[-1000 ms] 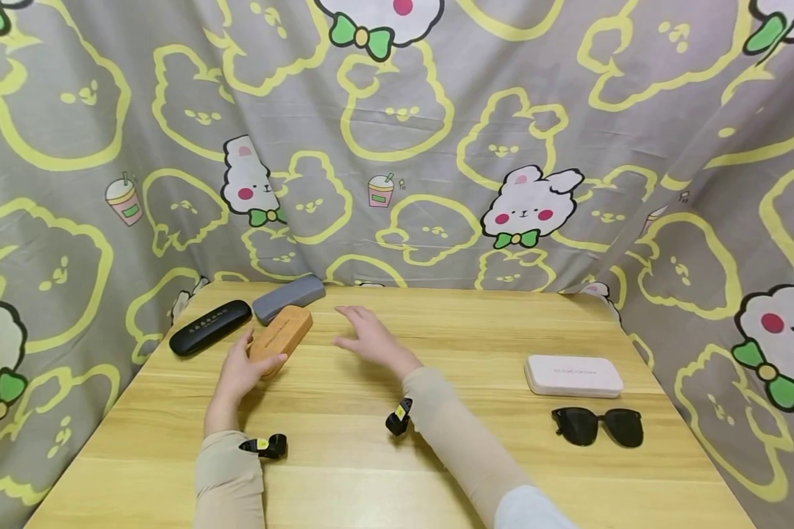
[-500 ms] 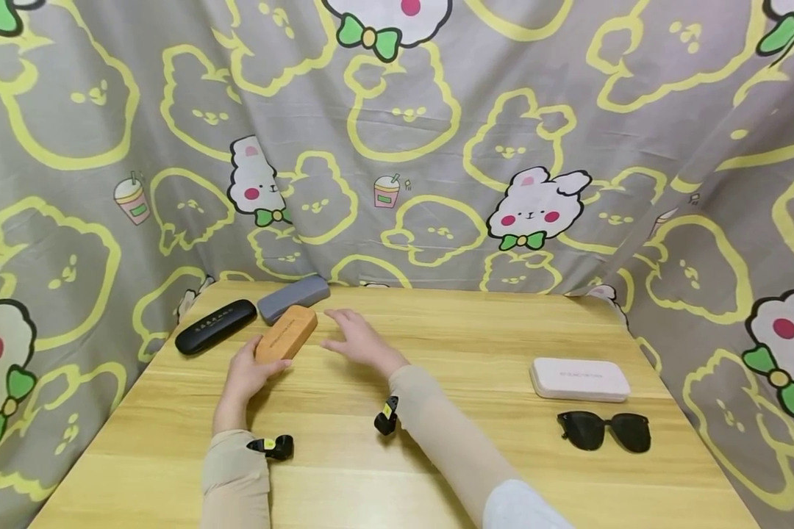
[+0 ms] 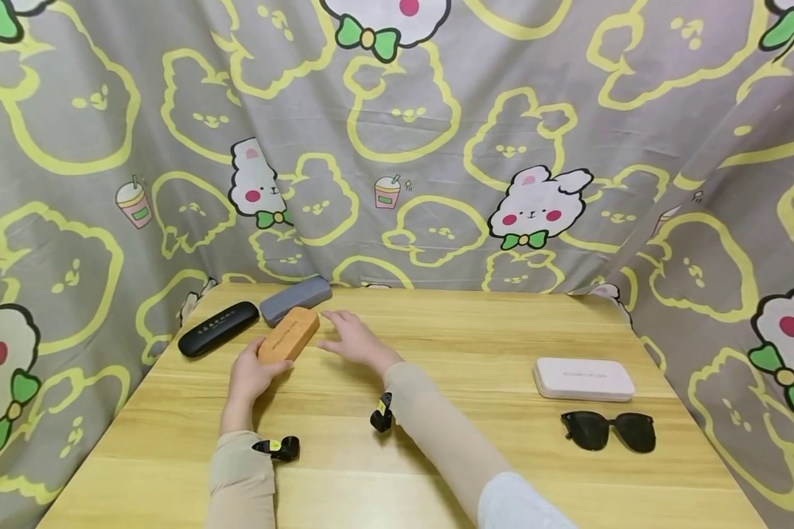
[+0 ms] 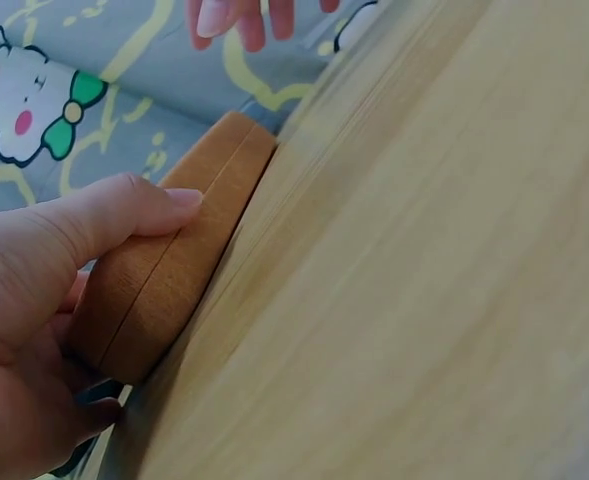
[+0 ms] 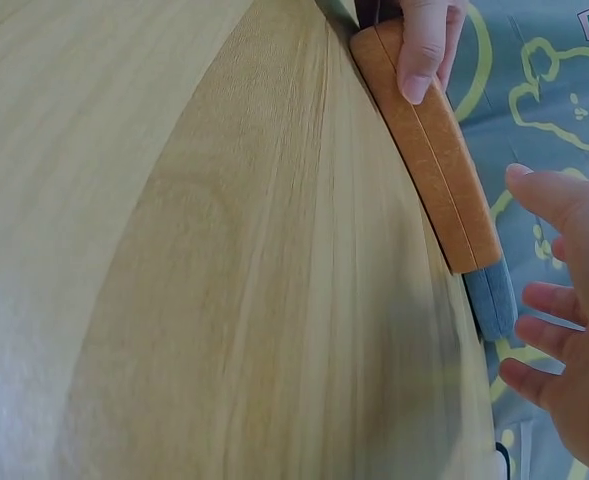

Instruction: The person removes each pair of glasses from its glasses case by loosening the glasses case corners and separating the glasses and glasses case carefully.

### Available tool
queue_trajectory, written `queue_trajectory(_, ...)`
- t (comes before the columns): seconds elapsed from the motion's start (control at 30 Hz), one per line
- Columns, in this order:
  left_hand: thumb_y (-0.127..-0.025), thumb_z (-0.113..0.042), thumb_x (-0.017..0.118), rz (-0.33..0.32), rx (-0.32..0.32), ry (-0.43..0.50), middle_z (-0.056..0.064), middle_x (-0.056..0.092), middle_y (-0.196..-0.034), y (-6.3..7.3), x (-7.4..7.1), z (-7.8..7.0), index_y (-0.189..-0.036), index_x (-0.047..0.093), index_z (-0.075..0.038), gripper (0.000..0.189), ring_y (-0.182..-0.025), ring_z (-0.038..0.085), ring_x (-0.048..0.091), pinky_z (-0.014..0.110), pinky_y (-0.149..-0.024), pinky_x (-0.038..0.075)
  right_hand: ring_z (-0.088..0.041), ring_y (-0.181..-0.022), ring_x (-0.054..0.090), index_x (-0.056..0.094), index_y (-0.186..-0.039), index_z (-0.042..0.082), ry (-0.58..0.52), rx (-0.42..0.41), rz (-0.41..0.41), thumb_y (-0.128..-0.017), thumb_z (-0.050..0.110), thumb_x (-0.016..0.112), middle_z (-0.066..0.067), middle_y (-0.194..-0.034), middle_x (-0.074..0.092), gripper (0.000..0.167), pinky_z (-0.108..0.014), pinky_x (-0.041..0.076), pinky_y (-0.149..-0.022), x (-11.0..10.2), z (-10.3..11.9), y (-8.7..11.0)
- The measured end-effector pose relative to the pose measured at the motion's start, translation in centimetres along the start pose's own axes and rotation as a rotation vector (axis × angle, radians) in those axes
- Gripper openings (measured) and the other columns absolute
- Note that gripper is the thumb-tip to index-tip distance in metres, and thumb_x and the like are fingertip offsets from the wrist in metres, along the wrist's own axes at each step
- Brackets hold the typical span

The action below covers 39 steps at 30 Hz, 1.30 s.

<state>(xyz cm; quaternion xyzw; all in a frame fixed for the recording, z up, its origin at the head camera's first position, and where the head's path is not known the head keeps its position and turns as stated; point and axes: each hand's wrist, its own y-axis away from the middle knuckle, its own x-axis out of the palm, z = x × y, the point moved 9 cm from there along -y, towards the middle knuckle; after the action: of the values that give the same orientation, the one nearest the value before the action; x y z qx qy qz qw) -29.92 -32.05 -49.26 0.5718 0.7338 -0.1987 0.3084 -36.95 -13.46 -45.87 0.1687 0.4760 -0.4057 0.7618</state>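
An orange glasses case [image 3: 290, 336], closed, lies slantwise on the left part of the table. My left hand [image 3: 250, 373] grips its near end, the thumb [image 4: 159, 212] on one long side and the fingers mostly hidden on the other. At the case's far right end hovers my right hand [image 3: 357, 340], fingers spread and apart from it; the right wrist view shows that gap beside the orange case [image 5: 429, 150]. Just behind lies a blue-grey glasses case [image 3: 295, 300], close against the orange one. A black glasses case [image 3: 218, 329] is to the left.
On the right side of the wooden table [image 3: 437, 323] lies a pale pink glasses case [image 3: 584, 379]. Black sunglasses [image 3: 609, 430] rest in front of it. A grey patterned curtain [image 3: 423, 147] hangs behind the table and along its sides.
My right hand has moved slightly left toward the orange case's far end. The left hand keeps its hold on the case. The whole head view has shifted a little.
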Motion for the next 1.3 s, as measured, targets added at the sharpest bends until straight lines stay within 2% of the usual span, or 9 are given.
queue_trajectory(0.2, -0.082, -0.033, 0.076, -0.013, -0.008, 0.006, 0.031, 0.04, -0.146, 0.0, -0.2, 0.1, -0.151, 0.028, 0.001, 0.091, -0.125, 0.044, 0.048, 0.056, -0.103, 0.041, -0.028, -0.138, 0.044, 0.03, -0.153, 0.018, -0.005, -0.003, 0.022, -0.093, 0.042, 0.063, -0.011, -0.152, 0.041, 0.072, -0.043, 0.037, -0.115, 0.5, 0.2, -0.4)
queue_trajectory(0.47, -0.079, -0.032, 0.079, -0.034, 0.009, 0.007, 0.03, 0.046, -0.142, -0.1, -0.4, -0.3, -0.149, 0.032, 0.001, 0.09, -0.119, 0.042, 0.052, 0.054, -0.099, 0.044, -0.031, -0.139, 0.042, 0.03, -0.153, 0.012, -0.006, -0.018, 0.027, -0.091, 0.039, 0.067, -0.014, -0.152, 0.04, 0.078, -0.043, 0.036, -0.115, 0.7, 0.6, -1.3)
queue_trajectory(0.8, -0.077, -0.03, 0.079, -0.048, 0.046, 0.024, 0.027, 0.05, -0.141, -0.2, -0.1, -1.3, -0.147, 0.038, -0.001, 0.086, -0.119, 0.041, 0.054, 0.052, -0.101, 0.045, -0.033, -0.145, 0.034, 0.017, -0.157, 0.008, -0.009, 0.005, 0.092, -0.088, 0.036, 0.07, -0.019, -0.157, 0.032, 0.091, -0.041, 0.029, -0.12, 1.7, 0.2, -1.7)
queue_trajectory(1.0, -0.078, -0.032, 0.078, -0.037, 0.088, 0.015, 0.025, 0.051, -0.141, -0.2, 0.1, -2.6, -0.148, 0.039, -0.004, 0.085, -0.119, 0.037, 0.055, 0.051, -0.1, 0.046, -0.032, -0.143, 0.036, 0.015, -0.157, 0.01, -0.002, 0.016, 0.055, -0.087, 0.032, 0.073, -0.018, -0.156, 0.034, 0.093, -0.04, 0.033, -0.118, 1.4, -0.6, -1.7)
queue_trajectory(1.3, -0.078, -0.027, 0.079, 0.006, 0.132, 0.05, 0.025, 0.052, -0.14, 0.0, 0.4, -4.2, -0.149, 0.039, -0.007, 0.083, -0.118, 0.036, 0.055, 0.049, -0.098, 0.046, -0.032, -0.139, 0.042, 0.017, -0.158, 0.019, 0.02, 0.024, -0.007, -0.086, 0.03, 0.075, -0.017, -0.153, 0.037, 0.093, -0.042, 0.039, -0.114, 0.7, -1.3, -1.8)
